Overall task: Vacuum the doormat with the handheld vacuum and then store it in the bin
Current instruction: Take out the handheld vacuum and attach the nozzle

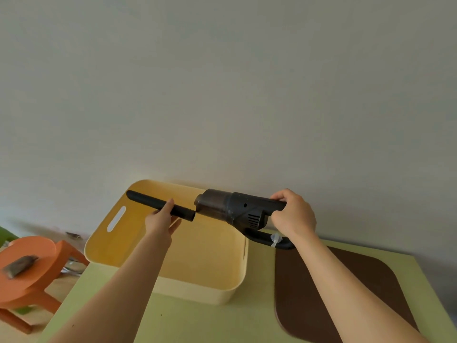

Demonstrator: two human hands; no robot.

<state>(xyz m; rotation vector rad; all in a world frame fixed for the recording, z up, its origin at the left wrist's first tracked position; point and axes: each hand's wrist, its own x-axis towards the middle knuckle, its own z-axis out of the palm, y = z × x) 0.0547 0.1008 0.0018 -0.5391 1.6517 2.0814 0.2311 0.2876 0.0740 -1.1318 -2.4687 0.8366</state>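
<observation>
One head-worn wide view, from table [197,323] near edge, facing far wall [222,82], pitched high; left hand [160,219], right hand [294,216] close, low in frame.

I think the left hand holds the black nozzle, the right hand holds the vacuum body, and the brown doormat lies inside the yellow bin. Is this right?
One part is wrong. The head view shows the brown doormat lying on the green table beside the yellow bin, not inside it. The left hand holds the black nozzle, the right hand the vacuum body.
</observation>
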